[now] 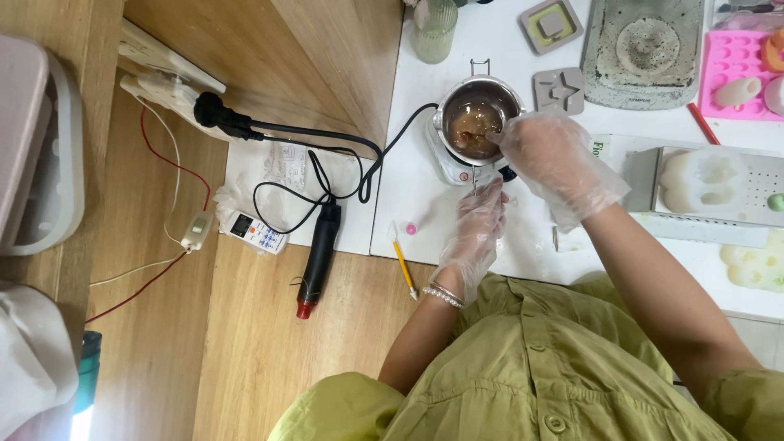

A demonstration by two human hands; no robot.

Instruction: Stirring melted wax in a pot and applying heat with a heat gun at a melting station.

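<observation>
Head view, looking down on my two gloved hands at a white table (490, 37). Around the work lie one yellow pencil (404, 269), one black heat gun (317, 257) on the wooden floor with its black cord (327, 135) running to a white power strip (163, 77), one white remote control (255, 232), one ribbed glass (433, 28), one grey star mould (559, 90), one square grey mould (551, 23), one grey round slab (645, 49), one pink mould tray (735, 69) and one red pencil (702, 124). One small metal pot (478, 118) of brown melt sits on a white hot plate (445, 163) at the table's near edge. My right hand (555, 163) reaches over the pot's right rim, fingers curled together on something in the melt that I cannot make out, and it covers part of the rim. My left hand (478, 233) is just below the pot, fingers pinched on its thin handle (474, 181). Both wear clear plastic gloves.
</observation>
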